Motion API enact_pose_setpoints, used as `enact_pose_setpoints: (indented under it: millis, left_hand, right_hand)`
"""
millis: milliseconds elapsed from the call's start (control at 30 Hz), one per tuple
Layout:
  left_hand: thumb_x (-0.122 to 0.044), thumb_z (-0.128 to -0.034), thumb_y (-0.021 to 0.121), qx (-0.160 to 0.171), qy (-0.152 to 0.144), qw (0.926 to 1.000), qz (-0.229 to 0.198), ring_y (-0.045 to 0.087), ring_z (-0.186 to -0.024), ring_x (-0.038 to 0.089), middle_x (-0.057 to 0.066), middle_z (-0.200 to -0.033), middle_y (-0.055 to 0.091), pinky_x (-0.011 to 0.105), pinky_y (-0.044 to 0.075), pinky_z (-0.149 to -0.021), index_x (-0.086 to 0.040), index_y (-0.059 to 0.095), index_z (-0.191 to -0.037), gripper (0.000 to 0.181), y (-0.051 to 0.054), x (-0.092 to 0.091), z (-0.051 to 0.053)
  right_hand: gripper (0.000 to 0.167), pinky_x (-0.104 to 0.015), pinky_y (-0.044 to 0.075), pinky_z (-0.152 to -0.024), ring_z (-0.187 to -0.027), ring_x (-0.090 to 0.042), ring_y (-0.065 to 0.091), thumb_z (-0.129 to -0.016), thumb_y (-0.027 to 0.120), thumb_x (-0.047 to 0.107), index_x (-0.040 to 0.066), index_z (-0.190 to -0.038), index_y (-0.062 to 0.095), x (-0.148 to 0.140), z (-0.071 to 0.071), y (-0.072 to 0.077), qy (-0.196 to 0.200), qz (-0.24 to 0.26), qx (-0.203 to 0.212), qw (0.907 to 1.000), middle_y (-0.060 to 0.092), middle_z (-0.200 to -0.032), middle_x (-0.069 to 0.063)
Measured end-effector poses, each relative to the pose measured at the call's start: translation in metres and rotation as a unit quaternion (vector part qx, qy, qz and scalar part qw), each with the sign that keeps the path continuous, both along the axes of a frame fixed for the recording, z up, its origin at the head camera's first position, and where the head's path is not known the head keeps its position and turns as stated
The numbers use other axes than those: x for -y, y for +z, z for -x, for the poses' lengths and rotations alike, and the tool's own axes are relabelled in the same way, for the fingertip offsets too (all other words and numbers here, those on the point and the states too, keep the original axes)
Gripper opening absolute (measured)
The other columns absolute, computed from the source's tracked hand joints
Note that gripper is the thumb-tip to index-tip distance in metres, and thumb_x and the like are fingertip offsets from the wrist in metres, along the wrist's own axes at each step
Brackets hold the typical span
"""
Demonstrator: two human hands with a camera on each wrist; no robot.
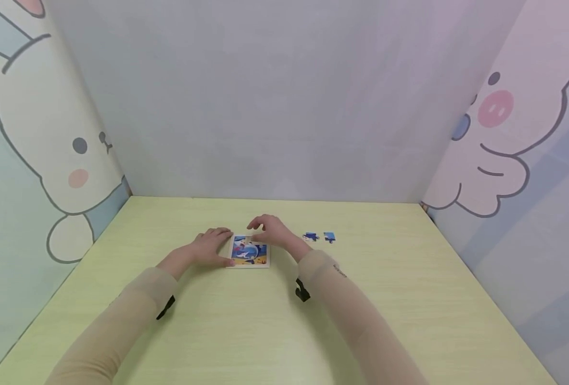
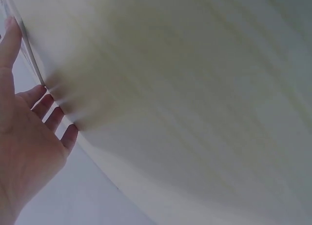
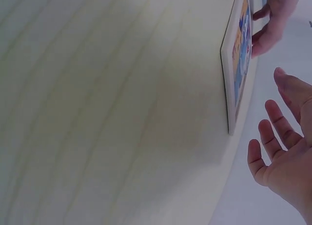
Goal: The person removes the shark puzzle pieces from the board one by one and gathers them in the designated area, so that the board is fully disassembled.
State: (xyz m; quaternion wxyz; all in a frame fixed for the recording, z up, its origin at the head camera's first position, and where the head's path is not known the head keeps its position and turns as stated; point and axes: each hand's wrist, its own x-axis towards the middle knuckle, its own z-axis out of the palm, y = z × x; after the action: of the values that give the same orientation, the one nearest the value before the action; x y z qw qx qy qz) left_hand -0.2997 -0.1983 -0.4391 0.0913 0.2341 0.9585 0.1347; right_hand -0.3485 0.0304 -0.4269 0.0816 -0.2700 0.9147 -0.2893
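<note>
Two loose pieces, one (image 1: 311,236) beside the other (image 1: 329,237), lie right of the puzzle (image 1: 250,254) on the table (image 1: 246,326); only the head view shows them. The puzzle lies flat near the table's middle, its picture facing up in a white frame (image 3: 227,86). Left hand (image 1: 209,248): spread along the puzzle's left side, thumb at the near corner. The left wrist view adds the palm side—fingers extended, fingertips at the tabletop. Right hand (image 1: 274,232): over the puzzle's far right part in the head view, fingers loosely bent. The right wrist view reveals what the head view hides—the frame's raised edge and a gap between thumb and fingers, which hold nothing.
</note>
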Motion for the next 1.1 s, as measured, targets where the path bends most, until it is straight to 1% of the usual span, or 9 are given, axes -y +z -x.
enact_pose_setpoints:
  millis: [100,200,333,433,667,833,967,1100]
  left_hand:
    - [-0.062,-0.0775,0.065,0.001,0.0,1.0,0.001,0.024,-0.138,0.042,0.017,-0.151,0.028,0.064,0.022,-0.106,-0.004,0.031,-0.146,0.096,-0.002,0.002,0.0]
    - [-0.062,-0.0806,0.061,-0.003,-0.003,1.0,0.005,0.024,-0.137,0.042,0.017,-0.151,0.028,0.065,0.023,-0.105,-0.005,0.03,-0.147,0.093,-0.004,0.003,0.0]
    - [-0.063,-0.0827,0.058,-0.01,-0.001,0.9999,0.006,0.024,-0.137,0.042,0.017,-0.151,0.028,0.066,0.023,-0.104,-0.005,0.031,-0.147,0.09,-0.005,0.001,-0.001]
    - [-0.063,-0.0816,0.058,-0.01,0.003,0.9999,0.005,0.025,-0.137,0.042,0.016,-0.152,0.028,0.065,0.023,-0.105,-0.006,0.031,-0.147,0.091,-0.005,-0.001,-0.002]
    - [-0.062,-0.0812,0.06,0.0,0.005,1.0,0.008,0.023,-0.138,0.042,0.016,-0.152,0.027,0.066,0.021,-0.105,-0.006,0.031,-0.147,0.091,0.001,0.0,-0.004]
    - [-0.061,-0.0808,0.061,0.0,0.003,1.0,0.007,0.023,-0.137,0.042,0.017,-0.152,0.028,0.066,0.022,-0.105,-0.006,0.031,-0.147,0.091,0.0,0.001,-0.002]
    - [-0.061,-0.0808,0.062,0.0,0.004,1.0,0.007,0.023,-0.138,0.042,0.017,-0.152,0.028,0.066,0.021,-0.105,-0.006,0.032,-0.147,0.091,-0.002,0.001,-0.002]
    - [-0.061,-0.0808,0.062,-0.001,0.004,1.0,0.006,0.023,-0.138,0.042,0.016,-0.152,0.028,0.066,0.022,-0.105,-0.006,0.032,-0.147,0.091,-0.002,0.001,-0.002]
  right_hand:
    - [0.028,-0.028,0.048,-0.084,-0.095,-0.015,0.054,-0.086,0.07,0.024,0.017,-0.113,0.066,0.004,0.001,-0.006,0.006,-0.004,0.01,0.9999,0.062,-0.109,0.0]
    - [0.028,-0.03,0.047,-0.087,-0.099,-0.015,0.055,-0.087,0.068,0.024,0.017,-0.114,0.066,0.006,0.001,-0.009,0.016,-0.012,0.016,0.9997,0.062,-0.111,0.0]
    - [0.027,-0.031,0.047,-0.09,-0.1,-0.015,0.057,-0.089,0.067,0.025,0.017,-0.115,0.066,0.007,0.0,-0.012,0.023,-0.031,0.008,0.9992,0.063,-0.112,0.0]
    - [0.025,-0.032,0.047,-0.091,-0.101,-0.015,0.056,-0.089,0.066,0.025,0.017,-0.113,0.068,0.008,-0.002,-0.011,0.025,-0.044,0.0,0.9987,0.064,-0.111,0.0]
    - [0.022,-0.039,0.042,-0.095,-0.105,-0.016,0.052,-0.088,0.067,0.031,0.023,-0.109,0.069,0.013,-0.002,-0.013,0.024,-0.073,-0.002,0.997,0.058,-0.115,0.001]
    - [0.017,-0.046,0.04,-0.096,-0.108,-0.018,0.05,-0.088,0.066,0.033,0.026,-0.104,0.071,0.018,-0.004,-0.014,0.022,-0.102,-0.018,0.9943,0.056,-0.116,0.002]
    - [0.015,-0.046,0.041,-0.094,-0.106,-0.018,0.049,-0.088,0.066,0.035,0.027,-0.099,0.072,0.021,-0.006,-0.015,0.013,-0.118,-0.032,0.9924,0.056,-0.113,0.003]
    - [0.014,-0.044,0.042,-0.092,-0.104,-0.017,0.049,-0.087,0.068,0.036,0.028,-0.096,0.072,0.023,-0.007,-0.015,0.003,-0.118,-0.036,0.9923,0.056,-0.111,0.004]
